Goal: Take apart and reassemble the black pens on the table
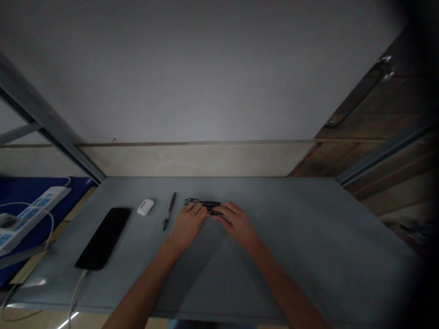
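Several dark pens [202, 201] lie together crosswise near the middle of the grey table. My left hand [190, 222] rests over their left part, with its fingers curled down on them. From the other side my right hand [236, 221] has its thumb and fingers closed around the right ends of the pens. The fingers hide most of the bunch, so I cannot tell how many there are. A single dark pen [169, 211] lies apart, slanted, to the left of my left hand.
A white earphone case [146, 207] and a black phone [103, 238] with a charging cable [77, 289] lie on the left of the grey table [308, 237]. Beyond the left edge is a white power strip [34, 214]. Metal posts [73, 153] and a wall frame the table.
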A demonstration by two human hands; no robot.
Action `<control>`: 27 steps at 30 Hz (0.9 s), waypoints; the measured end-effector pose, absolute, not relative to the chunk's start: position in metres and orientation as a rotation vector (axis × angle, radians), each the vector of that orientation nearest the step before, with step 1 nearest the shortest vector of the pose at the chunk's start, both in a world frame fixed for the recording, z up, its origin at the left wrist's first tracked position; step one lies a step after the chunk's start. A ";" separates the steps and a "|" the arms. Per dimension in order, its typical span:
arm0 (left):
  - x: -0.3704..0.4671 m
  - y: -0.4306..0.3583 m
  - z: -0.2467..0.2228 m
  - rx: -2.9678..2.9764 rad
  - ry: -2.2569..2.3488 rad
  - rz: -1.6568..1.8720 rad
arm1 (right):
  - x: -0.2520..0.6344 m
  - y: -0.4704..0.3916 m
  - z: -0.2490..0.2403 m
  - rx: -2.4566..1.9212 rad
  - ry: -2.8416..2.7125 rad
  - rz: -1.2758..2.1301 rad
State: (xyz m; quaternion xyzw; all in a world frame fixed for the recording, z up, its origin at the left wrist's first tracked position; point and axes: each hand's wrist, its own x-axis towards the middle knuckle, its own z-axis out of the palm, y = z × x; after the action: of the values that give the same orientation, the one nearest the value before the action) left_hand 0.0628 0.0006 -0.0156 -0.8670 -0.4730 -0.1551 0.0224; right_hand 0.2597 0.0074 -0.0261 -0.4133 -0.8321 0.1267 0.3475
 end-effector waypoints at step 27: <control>0.060 0.002 -0.017 -2.746 -1.577 -0.603 | 0.260 0.010 -0.022 -1.154 -1.798 1.073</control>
State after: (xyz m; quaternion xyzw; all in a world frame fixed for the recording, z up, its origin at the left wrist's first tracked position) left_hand 0.0603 0.0022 -0.0173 -0.8511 -0.4889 -0.1870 -0.0409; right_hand 0.2597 0.0103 -0.0224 -0.4491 -0.6998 0.4175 0.3665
